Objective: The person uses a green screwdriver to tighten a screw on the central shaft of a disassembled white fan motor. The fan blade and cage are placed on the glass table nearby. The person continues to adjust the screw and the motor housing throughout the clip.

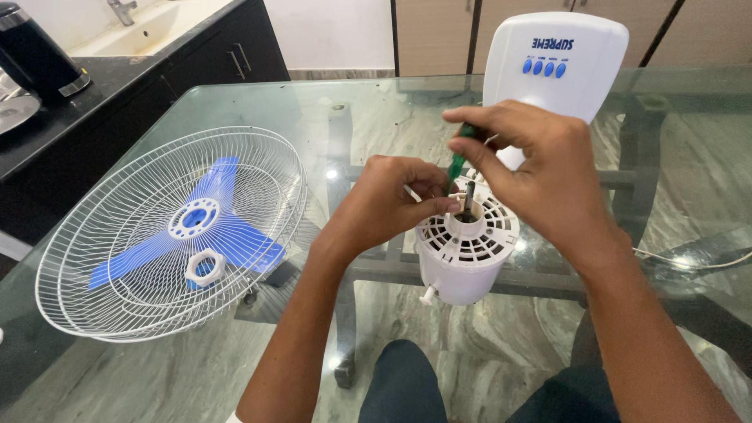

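Note:
A white fan motor housing (464, 266) with a vented face and a dark shaft stands on the glass table (376, 110). My left hand (392, 200) rests on its top rim, fingers pinched near the shaft. My right hand (533, 168) grips a green-handled screwdriver (457, 163), its tip pointing down into the housing's face. Behind them rises the white fan base (560, 55) with several blue buttons.
At the left lie white wire fan guards (157, 243) holding a blue three-blade propeller (211, 227) and a white ring nut (205, 268). A dark counter with a black kettle (35, 55) and a sink is at the far left. A white cord (689, 262) trails right.

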